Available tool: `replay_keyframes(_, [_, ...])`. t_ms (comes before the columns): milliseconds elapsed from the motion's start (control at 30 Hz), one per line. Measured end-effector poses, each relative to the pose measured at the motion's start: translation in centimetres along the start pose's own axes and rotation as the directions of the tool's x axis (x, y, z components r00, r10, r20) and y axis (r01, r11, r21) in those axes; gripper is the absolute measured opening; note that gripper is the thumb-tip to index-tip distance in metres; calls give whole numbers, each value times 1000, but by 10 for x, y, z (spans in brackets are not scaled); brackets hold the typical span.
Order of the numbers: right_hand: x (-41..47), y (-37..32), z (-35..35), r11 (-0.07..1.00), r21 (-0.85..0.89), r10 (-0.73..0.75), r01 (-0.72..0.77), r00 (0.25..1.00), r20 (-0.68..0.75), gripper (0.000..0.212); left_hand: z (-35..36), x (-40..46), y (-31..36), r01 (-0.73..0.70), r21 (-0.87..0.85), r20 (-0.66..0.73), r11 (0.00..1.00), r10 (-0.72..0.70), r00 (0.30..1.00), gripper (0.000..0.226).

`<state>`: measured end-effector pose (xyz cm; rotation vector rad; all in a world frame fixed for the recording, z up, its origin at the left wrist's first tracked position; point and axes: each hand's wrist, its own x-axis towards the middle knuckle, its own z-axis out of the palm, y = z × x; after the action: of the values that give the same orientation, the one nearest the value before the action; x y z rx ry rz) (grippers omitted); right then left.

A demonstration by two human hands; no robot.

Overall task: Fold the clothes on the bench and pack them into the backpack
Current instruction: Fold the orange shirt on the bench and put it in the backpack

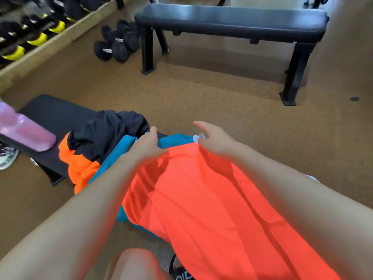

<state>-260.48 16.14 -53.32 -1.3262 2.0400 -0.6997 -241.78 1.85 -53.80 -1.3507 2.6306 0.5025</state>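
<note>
Early stage of the folding task. The left hand (146,145) and the right hand (214,141) each pinch the far edge of a bright red-orange garment (201,199), which hangs stretched between them and drapes back toward the person; a white tag (198,137) shows beside the right thumb. Beneath it, a teal garment (125,150) lies spread along the near bench (54,116), reaching toward the bench's near end. Just beyond it, mid-bench, sits an unfolded heap made of a dark garment (107,132) over an orange one (80,168). A pink bottle (26,132) lies at the bench's left edge. No backpack is visible, and no folded item is seen, so folding appears barely begun and all packing remains. A second bench (232,21) and dumbbells (117,45) stand well apart.
</note>
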Motion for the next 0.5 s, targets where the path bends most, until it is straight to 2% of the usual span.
replay_keyframes(133, [32,-14,9,984,-163,-49,71,990,135,77,-6,14,-17,-133,-73,54,988,137,989,32])
replay_keyframes(200, [43,-21,15,968,-232,-51,96,980,194,77,-7,17,-20,-205,-112,69,972,214,975,20])
replay_keyframes(333, [58,-30,25,964,-238,-50,122,956,288,55,-12,18,-23,-274,-141,66,951,285,956,20])
replay_keyframes(500, [67,-34,21,914,-369,-64,170,957,282,34,-18,18,-30,-293,-69,58,954,297,953,20])
